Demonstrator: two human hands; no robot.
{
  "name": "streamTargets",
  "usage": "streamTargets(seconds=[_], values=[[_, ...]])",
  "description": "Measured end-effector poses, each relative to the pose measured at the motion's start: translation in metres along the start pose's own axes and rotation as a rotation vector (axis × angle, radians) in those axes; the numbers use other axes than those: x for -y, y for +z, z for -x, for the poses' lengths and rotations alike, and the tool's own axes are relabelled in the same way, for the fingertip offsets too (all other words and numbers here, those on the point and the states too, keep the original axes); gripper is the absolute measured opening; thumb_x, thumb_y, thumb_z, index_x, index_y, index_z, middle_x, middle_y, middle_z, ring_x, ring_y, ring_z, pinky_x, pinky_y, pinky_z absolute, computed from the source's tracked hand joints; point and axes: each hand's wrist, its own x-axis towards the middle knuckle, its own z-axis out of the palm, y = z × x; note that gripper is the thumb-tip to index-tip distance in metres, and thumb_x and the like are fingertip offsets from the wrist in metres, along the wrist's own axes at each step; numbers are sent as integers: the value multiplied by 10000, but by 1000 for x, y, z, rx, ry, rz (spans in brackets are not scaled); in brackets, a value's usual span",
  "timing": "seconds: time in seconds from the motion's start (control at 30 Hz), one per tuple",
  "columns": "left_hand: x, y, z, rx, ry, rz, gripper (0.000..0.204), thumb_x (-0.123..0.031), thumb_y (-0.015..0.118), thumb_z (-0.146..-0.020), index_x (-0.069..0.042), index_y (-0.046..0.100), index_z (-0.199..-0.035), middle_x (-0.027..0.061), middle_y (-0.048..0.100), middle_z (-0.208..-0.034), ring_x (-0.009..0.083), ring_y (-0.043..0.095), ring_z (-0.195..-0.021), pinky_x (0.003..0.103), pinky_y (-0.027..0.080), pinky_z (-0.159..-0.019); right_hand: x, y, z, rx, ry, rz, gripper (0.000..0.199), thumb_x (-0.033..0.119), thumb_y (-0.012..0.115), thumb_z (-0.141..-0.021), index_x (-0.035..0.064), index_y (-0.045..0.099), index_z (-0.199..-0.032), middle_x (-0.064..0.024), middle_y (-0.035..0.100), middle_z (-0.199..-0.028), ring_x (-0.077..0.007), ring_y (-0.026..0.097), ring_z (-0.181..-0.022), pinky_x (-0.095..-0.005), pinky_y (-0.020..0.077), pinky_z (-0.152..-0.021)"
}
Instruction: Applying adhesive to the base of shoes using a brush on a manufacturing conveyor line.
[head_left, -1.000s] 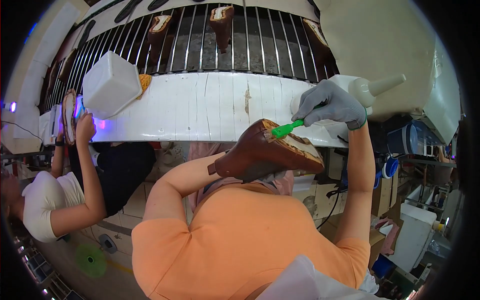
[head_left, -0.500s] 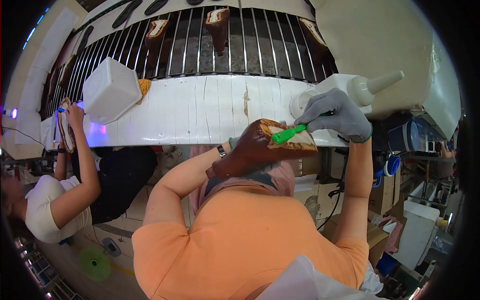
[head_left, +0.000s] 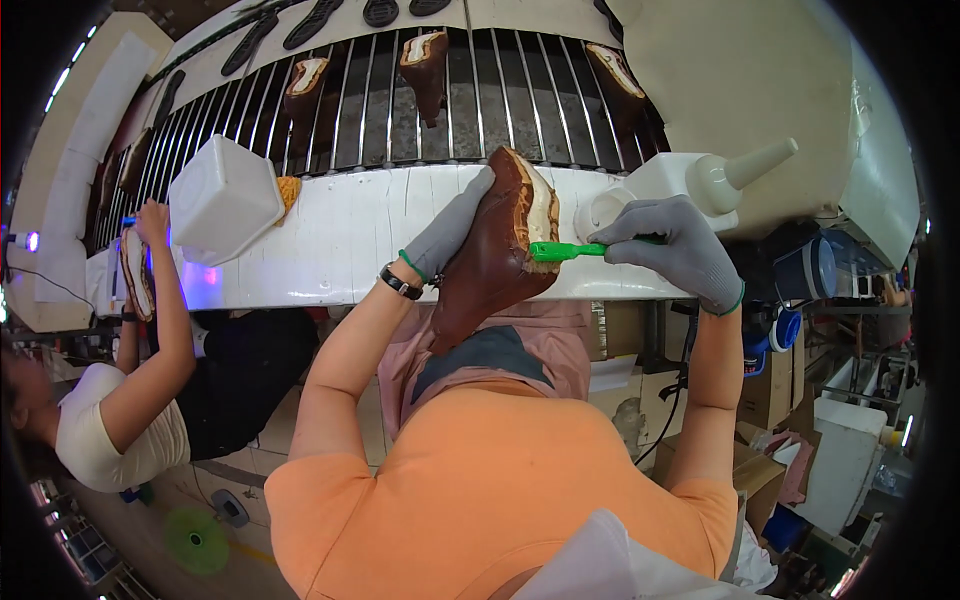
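While our grey-gloved left hand (head_left: 450, 235) grips the brown leather shoe (head_left: 495, 250) tilted sole-up, our gloved right hand (head_left: 680, 245) pinches a green plastic brush (head_left: 565, 250), its tip touching the sole from the right.

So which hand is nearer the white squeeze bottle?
Right. The right hand, holding the green brush, is just below the bottle. The left hand grips the brown shoe, farther left.
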Motion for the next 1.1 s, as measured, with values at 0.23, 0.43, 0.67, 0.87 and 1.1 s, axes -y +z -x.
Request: streamTargets(seconds=[0.23, 0.43, 0.67, 0.87, 1.1], values=[[-15, -18, -12, -78, 32, -147, 609, -524, 438, -1016, -6, 546, -1318, 88, 644, -1202, 157, 629, -1030, 288, 502, -930, 4, 6, 1, -124, -6, 104, 172, 64, 744, -800, -23, 736, -947, -93, 699, -794, -146, 625, -710, -289, 479, -675], [-14, -23, -18, -89, 17, -209, 606, -523, 433, -1018, -1, 558, -1299, 89, 646, -1193, 150, 631, -1004, 286, 503, -920, -11, 10, -9, -273, 59, 138, 181, 87, 738, -810, -7, 747, -964, -70, 694, -769, -118, 599, -686, -279, 461, -651], [-7, -19, -20, -35, -119, -53, 574, -504, 461, -1015, -26, 543, -1323, 75, 634, -1221, 143, 620, -1040, 286, 497, -947, -36, -2, -14, -72, -4, -130, 164, 104, 746, -824, 16, 765, -961, -27, 702, -761, -78, 573, -679, -259, 451, -639], [3, -18, -24, 39, -157, -138, 559, -503, 469, -1015, -59, 520, -1351, 63, 611, -1275, 130, 588, -1107, 269, 457, -995, -35, -34, -21, 251, -73, -52, 198, 92, 783, -792, 2, 757, -966, -52, 719, -788, -90, 596, -697, -256, 464, -650], [2, -38, -36, -20, -127, -91, 595, -551, 454, -1004, -53, 542, -1316, 61, 643, -1214, 148, 629, -1049, 300, 502, -955, -77, -41, 24, -136, 220, -62, 205, 83, 752, -791, -28, 745, -963, -41, 721, -807, -80, 607, -763, -250, 478, -717]])
